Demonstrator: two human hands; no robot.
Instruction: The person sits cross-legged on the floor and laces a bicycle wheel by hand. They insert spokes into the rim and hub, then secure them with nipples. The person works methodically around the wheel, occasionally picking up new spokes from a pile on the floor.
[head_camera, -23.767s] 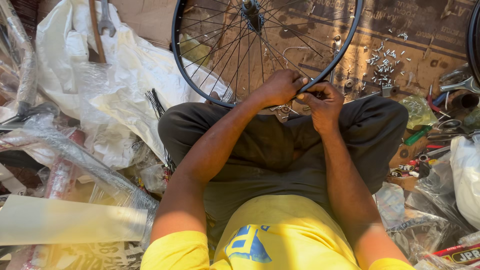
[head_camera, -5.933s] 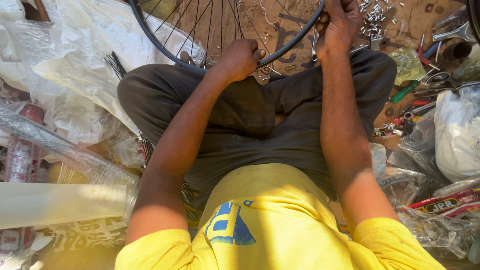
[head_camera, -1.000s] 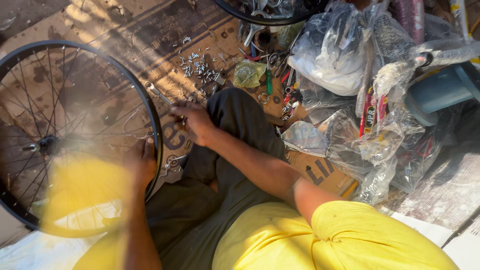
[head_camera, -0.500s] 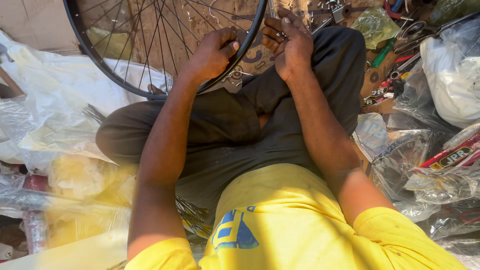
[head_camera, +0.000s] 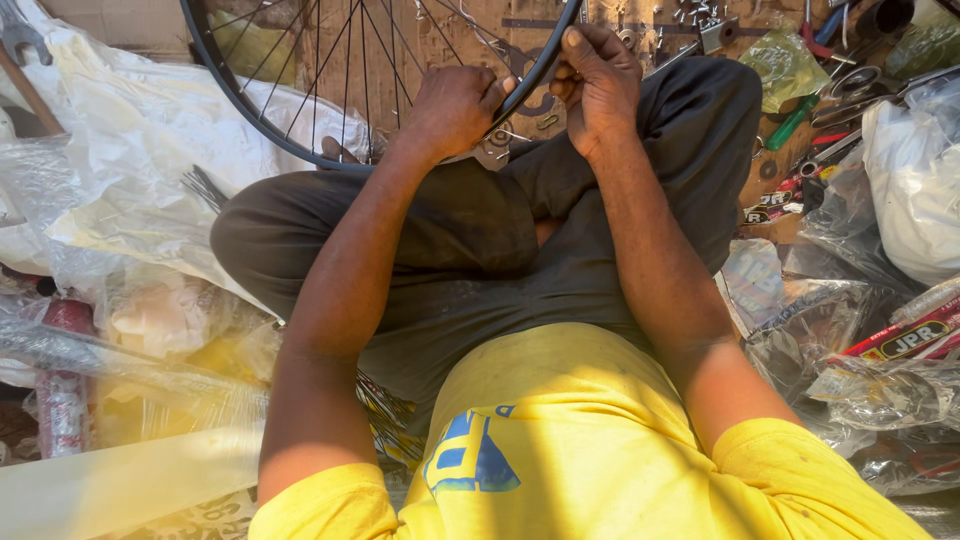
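A person in a yellow shirt and dark trousers sat cross-legged on the ground, a black bicycle wheel rim propped before the knees at twelve o'clock. The left hand was curled closed over the rim's lower edge, steadying it. Just to its three o'clock, the right hand was pinched narrow against the same stretch of rim; whether it held a small part between the fingertips could not be told. Thin spokes fanned upward from the rim towards a hub out of view.

Judging by the grip, the step in hand appeared to be work at a single spoke seat on the rim, and the next move would likely call for a fine twist of the fingers while the left hand kept the wheel from turning.

Loose small metal hardware lay on the wooden floor at one o'clock, hand tools at two o'clock, and crumpled clear plastic bags at nine o'clock.
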